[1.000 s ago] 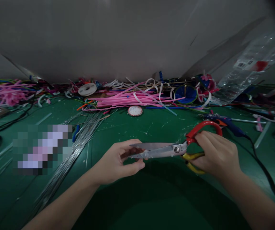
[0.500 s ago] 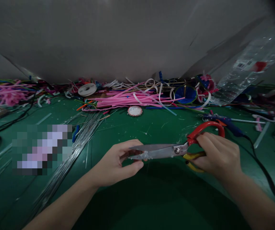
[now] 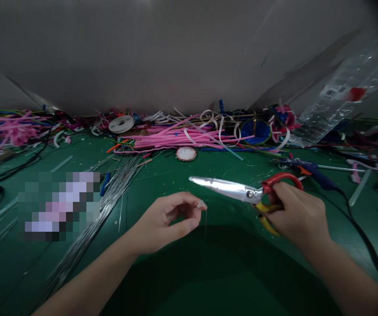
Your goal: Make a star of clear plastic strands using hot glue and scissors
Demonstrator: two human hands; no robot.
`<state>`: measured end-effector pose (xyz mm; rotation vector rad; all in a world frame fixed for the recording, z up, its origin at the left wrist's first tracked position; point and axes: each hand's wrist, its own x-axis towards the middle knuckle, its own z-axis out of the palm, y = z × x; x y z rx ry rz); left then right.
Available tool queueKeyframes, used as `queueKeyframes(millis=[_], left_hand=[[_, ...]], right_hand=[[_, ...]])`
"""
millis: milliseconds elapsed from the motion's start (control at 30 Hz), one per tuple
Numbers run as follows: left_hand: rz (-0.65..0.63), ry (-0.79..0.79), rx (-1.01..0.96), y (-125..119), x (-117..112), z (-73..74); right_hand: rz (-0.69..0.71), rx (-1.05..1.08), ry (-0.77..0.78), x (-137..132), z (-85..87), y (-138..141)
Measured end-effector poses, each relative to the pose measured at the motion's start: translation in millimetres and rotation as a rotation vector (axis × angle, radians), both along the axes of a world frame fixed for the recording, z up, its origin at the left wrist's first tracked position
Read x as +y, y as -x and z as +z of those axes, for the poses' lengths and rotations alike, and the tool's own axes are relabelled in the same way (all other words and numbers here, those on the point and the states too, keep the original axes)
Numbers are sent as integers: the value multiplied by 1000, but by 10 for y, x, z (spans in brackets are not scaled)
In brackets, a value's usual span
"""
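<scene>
My right hand [image 3: 297, 215] is wrapped round the handles of a pair of scissors [image 3: 225, 188], one handle red and the other yellow. The blades are together and point left, raised above the green table. Lower and to the left is my left hand [image 3: 176, 219], its fingers curled toward the thumb. A small translucent whitish piece [image 3: 202, 205] is at its fingertips, with a fine thread hanging below. What the piece is made of is not clear. The blade tips are apart from this hand.
Pink fuzzy stems [image 3: 172, 138] lie in a heap along the back. A small round white dish [image 3: 186, 153] is before them. At right are a blue glue gun [image 3: 310, 171] with a black cord and a clear plastic bottle [image 3: 330, 103]. Thin wires [image 3: 110, 197] lie at left.
The scissors have swung up and away from my left hand, and their blades have come together. The whitish piece now shows at my left fingertips. My left hand has hardly moved.
</scene>
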<state>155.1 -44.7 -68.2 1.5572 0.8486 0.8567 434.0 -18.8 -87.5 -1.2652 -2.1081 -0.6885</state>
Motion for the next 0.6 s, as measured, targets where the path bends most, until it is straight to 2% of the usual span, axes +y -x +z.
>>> queueKeyframes(millis=[167, 333, 433, 600], left_hand=[[13, -3, -26, 0, 18, 1], [28, 15, -64, -1, 33, -25], [35, 20, -106, 1, 41, -45], [71, 68, -94, -2, 40, -34]], right_hand=[[-141, 118, 221, 46, -21, 29], [-106, 132, 365, 49, 19, 87], [-49, 90, 327, 55, 31, 97], [38, 6, 93, 51, 27, 65]])
